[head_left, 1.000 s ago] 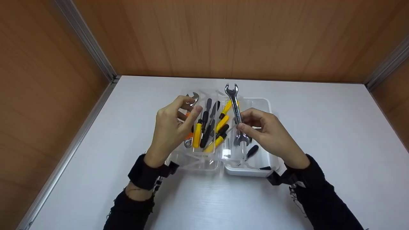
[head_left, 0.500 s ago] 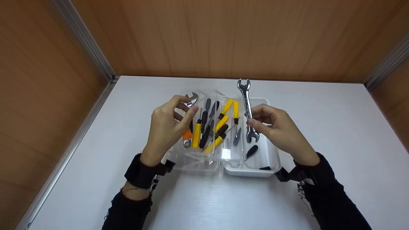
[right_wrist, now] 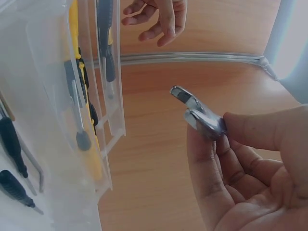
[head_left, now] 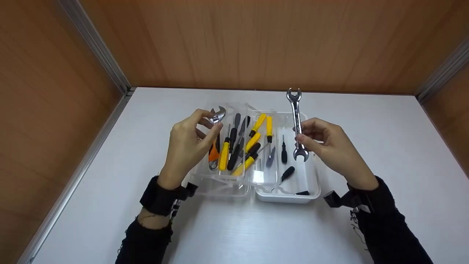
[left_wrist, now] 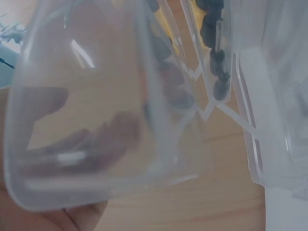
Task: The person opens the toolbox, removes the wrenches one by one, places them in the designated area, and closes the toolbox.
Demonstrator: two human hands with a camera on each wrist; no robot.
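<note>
My right hand [head_left: 298,136] pinches a silver double-ended wrench [head_left: 296,113] by its shank and holds it upright over the right edge of a clear plastic toolbox [head_left: 220,187]. In the right wrist view, one wrench end [right_wrist: 197,113] sticks out past my fingertips [right_wrist: 250,130]. My left hand [head_left: 207,123] hovers over the box's left part with its fingers loosely curled, holding nothing. It is beside the head of an orange-handled adjustable wrench [head_left: 218,114]. The left hand [right_wrist: 159,19] also shows empty in the right wrist view.
The box's left part holds several yellow and black screwdrivers [head_left: 238,146]. Its white tray [head_left: 285,198] has a few small black screwdrivers [head_left: 284,152]. The box stands on a white table [head_left: 384,146] with wooden walls [head_left: 256,44] at the back and sides. The left wrist view is filled by clear plastic [left_wrist: 96,120].
My right hand has carried the wrench to the right, from over the middle of the box to its right edge. My left hand has drifted slightly left.
</note>
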